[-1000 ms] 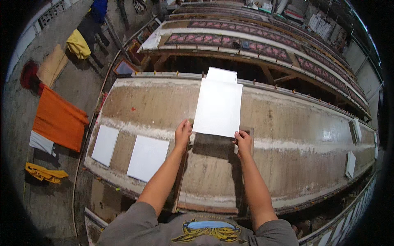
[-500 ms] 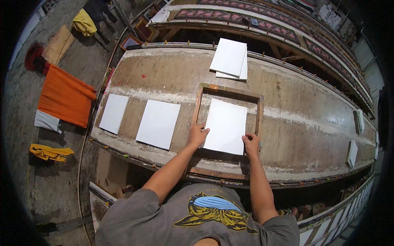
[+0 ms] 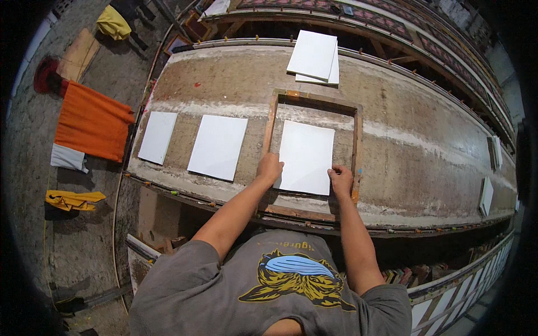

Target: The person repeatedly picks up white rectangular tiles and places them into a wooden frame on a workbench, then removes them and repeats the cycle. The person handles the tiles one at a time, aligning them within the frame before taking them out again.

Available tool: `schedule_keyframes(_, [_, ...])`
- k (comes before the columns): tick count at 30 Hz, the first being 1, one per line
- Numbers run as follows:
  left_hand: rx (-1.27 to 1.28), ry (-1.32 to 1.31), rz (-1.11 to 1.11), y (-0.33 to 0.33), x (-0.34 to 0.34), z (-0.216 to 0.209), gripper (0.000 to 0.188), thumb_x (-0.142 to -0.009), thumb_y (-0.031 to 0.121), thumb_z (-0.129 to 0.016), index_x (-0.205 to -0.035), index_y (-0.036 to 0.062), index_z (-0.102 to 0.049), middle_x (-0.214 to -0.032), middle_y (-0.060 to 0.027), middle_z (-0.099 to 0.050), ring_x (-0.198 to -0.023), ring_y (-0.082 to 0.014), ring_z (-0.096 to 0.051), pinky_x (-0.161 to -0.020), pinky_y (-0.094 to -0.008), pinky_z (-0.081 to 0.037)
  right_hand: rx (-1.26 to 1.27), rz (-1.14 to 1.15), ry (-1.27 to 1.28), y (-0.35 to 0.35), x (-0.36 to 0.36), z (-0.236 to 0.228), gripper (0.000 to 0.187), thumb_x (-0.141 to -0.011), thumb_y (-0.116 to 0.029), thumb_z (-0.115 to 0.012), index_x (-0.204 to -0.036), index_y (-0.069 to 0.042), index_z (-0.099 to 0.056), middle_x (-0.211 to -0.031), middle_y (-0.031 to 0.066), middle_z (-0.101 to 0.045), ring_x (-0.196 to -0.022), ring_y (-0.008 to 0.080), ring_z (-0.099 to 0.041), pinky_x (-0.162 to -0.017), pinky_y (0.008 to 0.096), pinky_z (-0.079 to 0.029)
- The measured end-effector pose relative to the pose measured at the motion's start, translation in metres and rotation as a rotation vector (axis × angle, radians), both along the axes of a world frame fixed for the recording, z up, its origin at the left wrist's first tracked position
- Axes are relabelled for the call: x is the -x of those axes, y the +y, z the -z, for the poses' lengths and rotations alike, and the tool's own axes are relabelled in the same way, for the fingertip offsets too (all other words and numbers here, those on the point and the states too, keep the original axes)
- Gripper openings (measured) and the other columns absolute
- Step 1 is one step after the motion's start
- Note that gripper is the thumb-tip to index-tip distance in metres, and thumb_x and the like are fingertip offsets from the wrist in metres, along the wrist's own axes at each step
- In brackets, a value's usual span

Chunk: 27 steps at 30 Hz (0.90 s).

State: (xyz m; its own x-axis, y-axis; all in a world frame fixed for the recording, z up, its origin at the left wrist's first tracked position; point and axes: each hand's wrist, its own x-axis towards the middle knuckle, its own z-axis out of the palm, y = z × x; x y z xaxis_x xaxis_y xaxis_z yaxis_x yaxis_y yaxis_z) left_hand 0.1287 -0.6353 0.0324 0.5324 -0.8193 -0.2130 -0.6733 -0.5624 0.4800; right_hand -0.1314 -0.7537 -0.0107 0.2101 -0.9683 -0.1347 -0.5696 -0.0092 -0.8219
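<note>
A white sheet or thin stack of paper (image 3: 306,157) lies inside a wooden screen frame (image 3: 358,137) on the long table. At its left edge, my left hand (image 3: 270,168) pinches the paper near the lower part, fingers mostly hidden. Opposite it, my right hand (image 3: 341,180) grips the right edge between thumb and curled fingers. Both forearms reach over the frame's near side. To the left of the frame lie a white paper stack (image 3: 218,147) and, farther left, another stack (image 3: 157,137). Beyond the frame, two overlapping stacks (image 3: 314,55) rest near the far edge.
The worn table (image 3: 414,168) has small pegs along its edges. White stacks (image 3: 486,196) sit at its right end. On the left, an orange cloth (image 3: 92,123) and a yellow cloth (image 3: 74,200) are near the concrete floor. Another long table (image 3: 386,33) runs behind.
The paper has come slightly nearer to me and lower within the frame, both hands still at its edges. My view has shifted, so the table appears higher.
</note>
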Motion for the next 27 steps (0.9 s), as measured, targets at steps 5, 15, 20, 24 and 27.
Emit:
schedule_keyframes(5, [-0.007, -0.044, 0.034, -0.001, -0.001, 0.010, 0.026, -0.084, 0.018, -0.076, -0.096, -0.0045, -0.071, -0.097, -0.0275, -0.069, -0.093, -0.0442, -0.069, -0.081, -0.0530, -0.056, 0.011, -0.018, -0.037, 0.000, -0.001, 0.012, 0.028, -0.079, -0.016, -0.079, -0.102, 0.000, -0.077, -0.093, 0.0154, -0.076, -0.086, 0.0250, -0.072, -0.083, 0.0354, -0.055])
schedule_keyframes(15, [-0.139, -0.075, 0.071, -0.004, -0.001, 0.008, 0.021, -0.087, 0.017, -0.075, -0.094, -0.0025, -0.074, -0.107, -0.0226, -0.070, -0.099, -0.0408, -0.070, -0.083, -0.0493, -0.058, 0.033, -0.034, -0.042, 0.000, -0.001, 0.025, 0.025, -0.080, -0.010, -0.078, -0.102, 0.002, -0.076, -0.089, 0.0139, -0.076, -0.082, 0.0212, -0.071, -0.079, 0.0337, -0.056])
schedule_keyframes(20, [-0.117, -0.066, 0.066, -0.001, 0.005, 0.005, 0.019, -0.086, 0.015, -0.074, -0.093, -0.0028, -0.074, -0.106, -0.0228, -0.070, -0.099, -0.0412, -0.069, -0.083, -0.0495, -0.057, 0.008, -0.009, -0.032, -0.001, 0.003, 0.035, 0.024, -0.081, -0.008, -0.077, -0.102, 0.003, -0.076, -0.089, 0.0139, -0.076, -0.083, 0.0216, -0.071, -0.079, 0.0339, -0.056])
schedule_keyframes(24, [-0.116, -0.079, 0.061, 0.000, 0.000, 0.021, 0.020, -0.084, 0.015, -0.075, -0.092, -0.0036, -0.073, -0.102, -0.0247, -0.070, -0.096, -0.0424, -0.070, -0.082, -0.0498, -0.057, -0.033, -0.028, -0.021, 0.002, 0.001, 0.025, 0.025, -0.081, -0.009, -0.078, -0.103, 0.003, -0.076, -0.090, 0.0144, -0.076, -0.083, 0.0219, -0.072, -0.079, 0.0341, -0.056])
schedule_keyframes(27, [-0.077, -0.090, 0.042, 0.000, 0.002, 0.023, 0.022, -0.081, 0.015, -0.077, -0.089, -0.0042, -0.073, -0.093, -0.0272, -0.071, -0.090, -0.0437, -0.071, -0.080, -0.0499, -0.057, -0.039, -0.024, -0.040, 0.002, 0.004, 0.027, 0.026, -0.081, -0.009, -0.079, -0.104, 0.003, -0.076, -0.090, 0.0144, -0.076, -0.083, 0.0219, -0.072, -0.079, 0.0341, -0.056])
